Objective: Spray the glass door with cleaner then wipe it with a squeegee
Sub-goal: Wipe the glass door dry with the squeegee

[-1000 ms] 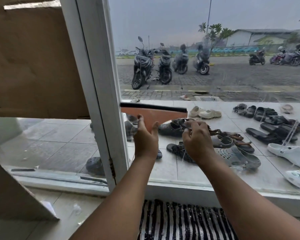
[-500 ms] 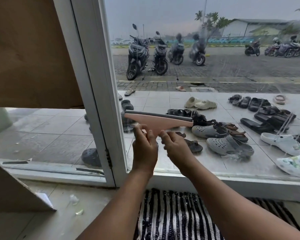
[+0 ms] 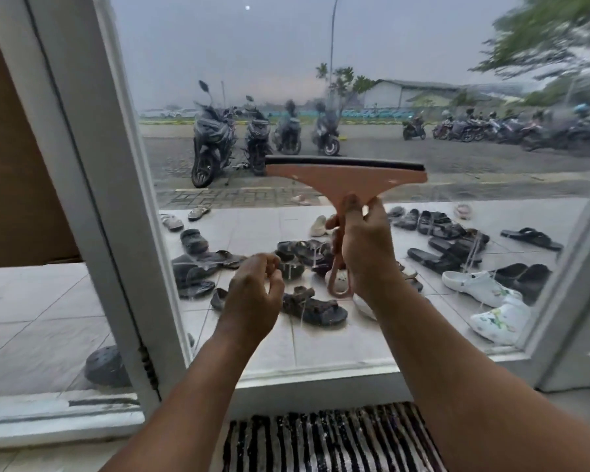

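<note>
Holding: the right grip [image 3: 365,248] was closed round the handle of the squeegee [image 3: 346,178], with the fingers curled and the thumb lying up toward the head.
Squeegee position: centre of the frame, in front of the glass door [image 3: 252,56]; the handle was upright and the head uppermost, with the hanging loop below the hand.
Squeegee blade: a black rubber strip ran level along the top edge of the pink head; contact with the pane could not be determined.
Left grip [image 3: 252,294]: narrow, fingers loosely curled and holding nothing; it lay lower left of the squeegee and apart from it.
Pane condition: droplets and thin runs showed on the glass at lower centre.
Door frame [image 3: 92,172]: white, slanting through the left of the frame.
Mat [image 3: 327,437]: striped, at bottom centre below the door.
Outside: footwear [image 3: 481,287] was scattered on tiled paving at mid-frame; motorcycles [image 3: 213,144] were parked beyond, upper centre to upper right.
Cardboard [image 3: 11,172]: a brown sheet at far left.
</note>
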